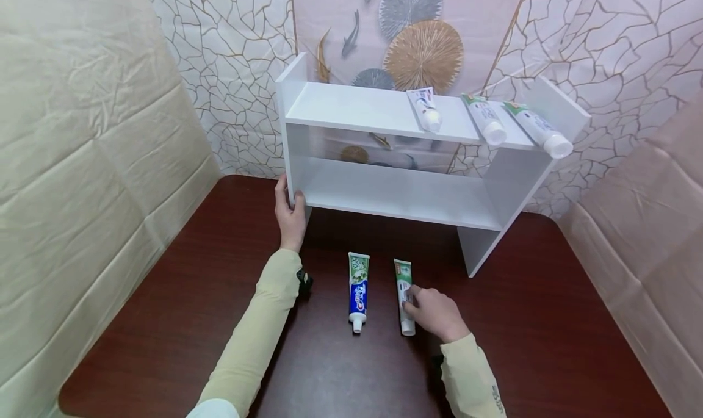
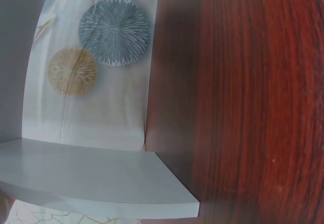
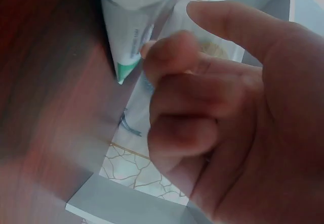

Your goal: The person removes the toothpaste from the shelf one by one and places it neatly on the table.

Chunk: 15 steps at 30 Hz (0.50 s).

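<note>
My left hand (image 1: pixel 290 219) grips the lower left side panel of a white two-tier shelf (image 1: pixel 395 189), its thumb on the front edge. In the left wrist view the panel (image 2: pixel 91 173) shows close up, with only a bit of the hand at the left edge. My right hand (image 1: pixel 436 313) is at a green-and-white toothpaste tube (image 1: pixel 403 274) lying on the table, cap towards me. The right wrist view shows its fingers loosely bent, thumb apart, and the tube (image 3: pixel 131 37) beyond the fingertips. To the left lies a blue-and-green toothpaste tube (image 1: pixel 359 284).
Three toothpaste tubes lie on the shelf's top board: a smaller white one (image 1: pixel 424 108) and two green-and-white ones (image 1: pixel 484 119) (image 1: pixel 535 127), caps overhanging the front edge. The dark red table (image 1: pixel 181 296) has quilted panels (image 1: pixel 99 125) on both sides and a patterned backdrop (image 1: pixel 236 70) behind.
</note>
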Tool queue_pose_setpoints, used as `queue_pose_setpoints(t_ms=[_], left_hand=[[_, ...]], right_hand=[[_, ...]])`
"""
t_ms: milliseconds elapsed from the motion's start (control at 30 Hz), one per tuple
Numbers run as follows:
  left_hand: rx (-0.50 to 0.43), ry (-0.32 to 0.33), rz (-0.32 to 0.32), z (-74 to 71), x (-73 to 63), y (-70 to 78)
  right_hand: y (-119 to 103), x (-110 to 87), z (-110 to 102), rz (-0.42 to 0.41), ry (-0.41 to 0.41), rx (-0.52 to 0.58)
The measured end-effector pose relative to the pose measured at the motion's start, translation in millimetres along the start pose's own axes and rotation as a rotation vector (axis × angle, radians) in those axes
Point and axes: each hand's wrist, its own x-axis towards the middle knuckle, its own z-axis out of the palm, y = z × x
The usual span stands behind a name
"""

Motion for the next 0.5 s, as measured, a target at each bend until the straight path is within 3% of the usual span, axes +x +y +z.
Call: queue_pose_setpoints(t_ms=[233, 500], left_hand=[[-0.003, 0.007, 0.001, 0.9, -0.6, 1.5], [-0.029, 0.002, 0.004, 1.2, -0.5, -1.3]], right_hand=[[-5.9, 3.8, -12.2, -0.059, 0.113, 0.059], [-24.6, 7.5, -49.3, -0.14, 0.34, 0.118]])
